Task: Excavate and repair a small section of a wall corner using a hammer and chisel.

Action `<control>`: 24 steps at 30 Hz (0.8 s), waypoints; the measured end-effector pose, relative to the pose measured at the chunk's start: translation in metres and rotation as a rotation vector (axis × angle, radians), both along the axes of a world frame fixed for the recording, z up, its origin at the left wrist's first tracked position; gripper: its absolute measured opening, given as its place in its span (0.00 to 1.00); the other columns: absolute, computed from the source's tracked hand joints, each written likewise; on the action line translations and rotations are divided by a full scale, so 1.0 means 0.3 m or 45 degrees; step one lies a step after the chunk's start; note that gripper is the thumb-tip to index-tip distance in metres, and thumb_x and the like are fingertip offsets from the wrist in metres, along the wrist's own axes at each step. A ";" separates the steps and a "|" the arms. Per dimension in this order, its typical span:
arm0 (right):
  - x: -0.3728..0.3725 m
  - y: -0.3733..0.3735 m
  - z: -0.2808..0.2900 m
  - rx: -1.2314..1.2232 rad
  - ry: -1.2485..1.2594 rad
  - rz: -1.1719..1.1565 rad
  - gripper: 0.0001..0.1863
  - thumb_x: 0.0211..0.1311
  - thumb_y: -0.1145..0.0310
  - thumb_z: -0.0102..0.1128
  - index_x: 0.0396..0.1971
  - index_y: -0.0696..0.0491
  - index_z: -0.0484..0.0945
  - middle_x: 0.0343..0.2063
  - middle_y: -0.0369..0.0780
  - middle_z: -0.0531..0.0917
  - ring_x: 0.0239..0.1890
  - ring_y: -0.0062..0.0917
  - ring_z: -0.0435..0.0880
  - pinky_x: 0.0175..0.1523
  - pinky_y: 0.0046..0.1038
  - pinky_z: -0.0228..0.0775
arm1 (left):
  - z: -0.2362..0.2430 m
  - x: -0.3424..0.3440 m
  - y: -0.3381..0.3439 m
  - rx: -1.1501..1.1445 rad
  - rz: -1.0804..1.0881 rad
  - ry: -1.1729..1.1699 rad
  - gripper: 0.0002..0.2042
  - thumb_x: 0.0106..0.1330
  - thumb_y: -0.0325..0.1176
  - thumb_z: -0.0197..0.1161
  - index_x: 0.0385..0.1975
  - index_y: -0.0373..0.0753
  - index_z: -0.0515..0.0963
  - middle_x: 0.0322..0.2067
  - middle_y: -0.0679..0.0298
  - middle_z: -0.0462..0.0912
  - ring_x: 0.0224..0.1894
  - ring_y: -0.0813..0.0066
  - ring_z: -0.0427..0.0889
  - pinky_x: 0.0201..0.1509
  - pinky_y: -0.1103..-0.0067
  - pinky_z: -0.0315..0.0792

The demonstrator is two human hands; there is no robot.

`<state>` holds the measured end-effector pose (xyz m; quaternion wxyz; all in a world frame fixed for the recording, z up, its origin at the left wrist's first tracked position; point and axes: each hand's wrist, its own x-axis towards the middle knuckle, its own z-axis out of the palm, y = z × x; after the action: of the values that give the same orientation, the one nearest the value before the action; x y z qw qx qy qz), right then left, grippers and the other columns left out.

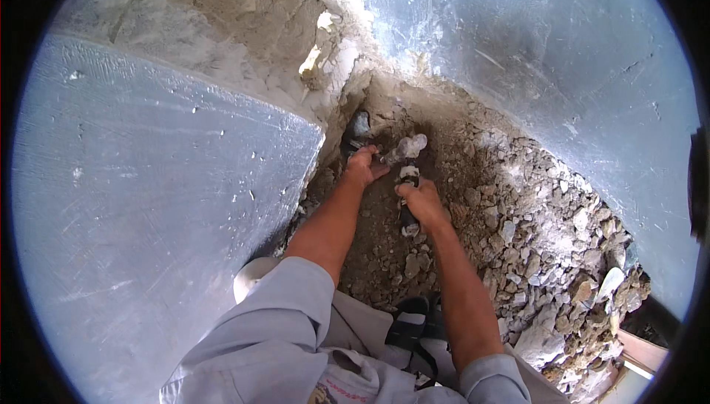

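Note:
My right hand (420, 200) is closed round the black handle (407, 218) of a dust-covered hammer, whose pale head (405, 149) lies over the dirt hollow. Just left of it, my left hand (364, 163) has its fingers bent at a dark object that I cannot make out, partly hidden by the hand. A grey lump (360, 123) sits just beyond the left hand, against the broken side of the hollow (336, 108).
Grey-blue slabs rise at the left (148, 197) and upper right (532, 34). Rough broken plaster (214, 19) runs between them. Loose rubble (547, 248) covers the right of the hollow. A dark sandal (407, 319) shows below my arms.

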<state>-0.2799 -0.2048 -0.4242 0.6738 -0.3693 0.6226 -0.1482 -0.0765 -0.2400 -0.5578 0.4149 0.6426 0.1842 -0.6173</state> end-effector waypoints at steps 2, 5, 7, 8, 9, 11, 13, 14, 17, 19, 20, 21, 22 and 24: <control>-0.100 0.019 -0.118 0.011 0.027 -0.020 0.24 0.52 0.63 0.62 0.46 0.63 0.74 0.38 0.45 0.79 0.38 0.31 0.79 0.43 0.35 0.70 | 0.086 -0.173 -0.028 0.022 -0.209 -0.175 0.12 0.60 0.33 0.61 0.44 0.41 0.75 0.49 0.53 0.77 0.52 0.45 0.77 0.49 0.53 0.77; -0.083 0.014 -0.077 -0.040 0.045 0.084 0.25 0.51 0.62 0.63 0.45 0.64 0.73 0.38 0.46 0.79 0.41 0.32 0.79 0.45 0.35 0.70 | 0.082 -0.141 0.001 -0.127 -0.695 -1.017 0.10 0.58 0.31 0.59 0.40 0.40 0.78 0.41 0.48 0.82 0.46 0.44 0.80 0.48 0.57 0.76; -0.050 0.028 -0.097 -0.090 0.036 0.038 0.25 0.51 0.62 0.63 0.44 0.65 0.74 0.39 0.46 0.79 0.41 0.32 0.79 0.46 0.36 0.70 | 0.015 -0.065 0.007 -0.310 -1.010 -1.621 0.09 0.58 0.29 0.58 0.37 0.38 0.79 0.36 0.46 0.83 0.43 0.44 0.81 0.48 0.59 0.76; -0.021 0.032 -0.100 -0.129 0.021 -0.001 0.25 0.50 0.62 0.63 0.44 0.65 0.74 0.39 0.47 0.79 0.42 0.32 0.78 0.47 0.36 0.70 | -0.012 -0.005 0.012 -0.462 -1.371 -1.671 0.09 0.56 0.27 0.56 0.36 0.38 0.79 0.38 0.45 0.82 0.44 0.44 0.80 0.50 0.61 0.74; -0.018 0.018 -0.061 -0.132 0.013 0.001 0.25 0.50 0.62 0.63 0.44 0.65 0.74 0.39 0.47 0.79 0.42 0.32 0.78 0.47 0.36 0.70 | -0.026 0.035 0.015 -0.619 -1.743 -1.679 0.10 0.55 0.26 0.54 0.35 0.37 0.79 0.40 0.45 0.81 0.45 0.44 0.79 0.51 0.62 0.73; -0.105 -0.020 0.072 -0.272 0.220 0.202 0.26 0.50 0.59 0.63 0.45 0.64 0.75 0.33 0.46 0.82 0.37 0.35 0.82 0.43 0.35 0.72 | -0.022 0.018 0.014 -0.784 -1.758 -1.480 0.12 0.55 0.25 0.53 0.38 0.39 0.79 0.41 0.47 0.82 0.46 0.45 0.79 0.52 0.61 0.72; -0.144 -0.011 0.162 -0.460 0.165 0.067 0.23 0.51 0.62 0.64 0.43 0.63 0.75 0.29 0.43 0.81 0.32 0.31 0.81 0.40 0.33 0.72 | -0.011 0.033 0.023 -0.913 -1.759 -1.310 0.16 0.55 0.24 0.51 0.42 0.42 0.79 0.42 0.50 0.82 0.48 0.46 0.79 0.53 0.61 0.72; -0.141 -0.009 0.208 -0.653 0.086 -0.062 0.20 0.52 0.65 0.65 0.42 0.62 0.75 0.24 0.40 0.80 0.28 0.26 0.81 0.36 0.30 0.73 | -0.008 0.063 0.035 -0.989 -1.780 -1.412 0.18 0.54 0.22 0.51 0.44 0.44 0.79 0.42 0.51 0.82 0.50 0.47 0.78 0.54 0.61 0.71; -0.116 -0.023 0.327 -0.739 -0.093 -0.424 0.16 0.55 0.71 0.63 0.42 0.61 0.73 0.26 0.39 0.79 0.27 0.19 0.78 0.34 0.24 0.71 | 0.075 0.014 0.054 -0.840 -1.862 -1.435 0.23 0.53 0.21 0.50 0.49 0.47 0.79 0.44 0.52 0.82 0.52 0.49 0.78 0.55 0.62 0.71; -0.061 -0.046 0.354 -1.088 -0.330 -0.857 0.15 0.56 0.74 0.62 0.41 0.61 0.71 0.28 0.38 0.79 0.26 0.17 0.77 0.34 0.22 0.71 | 0.118 0.012 0.053 -0.591 -1.900 -1.418 0.25 0.53 0.20 0.50 0.50 0.49 0.79 0.45 0.51 0.81 0.52 0.49 0.78 0.56 0.62 0.71; -0.033 -0.045 0.314 -1.110 -0.241 -0.948 0.16 0.57 0.72 0.61 0.42 0.61 0.69 0.31 0.38 0.79 0.28 0.22 0.79 0.35 0.25 0.73 | 0.111 0.022 0.056 -0.618 -1.958 -1.455 0.26 0.52 0.19 0.49 0.52 0.44 0.77 0.44 0.47 0.81 0.51 0.47 0.79 0.54 0.61 0.71; -0.011 -0.025 0.236 -1.123 -0.244 -0.952 0.16 0.57 0.72 0.61 0.42 0.61 0.69 0.31 0.38 0.79 0.28 0.22 0.79 0.35 0.25 0.73 | 0.111 0.016 0.038 -0.673 -2.014 -1.493 0.27 0.51 0.17 0.48 0.54 0.39 0.75 0.43 0.43 0.81 0.50 0.46 0.79 0.52 0.60 0.72; 0.009 0.016 0.116 -1.100 -0.020 -0.740 0.14 0.57 0.72 0.61 0.41 0.60 0.70 0.29 0.39 0.78 0.28 0.21 0.78 0.33 0.26 0.73 | 0.118 -0.003 0.031 -0.689 -2.017 -1.489 0.27 0.51 0.17 0.48 0.54 0.39 0.75 0.43 0.43 0.81 0.50 0.46 0.79 0.52 0.60 0.72; -0.005 0.051 -0.080 -0.696 0.311 -0.188 0.14 0.56 0.70 0.62 0.40 0.59 0.72 0.27 0.40 0.78 0.27 0.19 0.76 0.30 0.27 0.72 | 0.128 -0.058 0.019 -0.676 -2.090 -1.278 0.29 0.52 0.18 0.50 0.57 0.44 0.73 0.46 0.43 0.79 0.52 0.45 0.78 0.53 0.61 0.71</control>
<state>-0.2813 -0.1894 -0.4480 0.4572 -0.5057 0.6612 -0.3132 -0.0940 -0.2344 -0.5194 0.0198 0.6439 -0.6575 -0.3909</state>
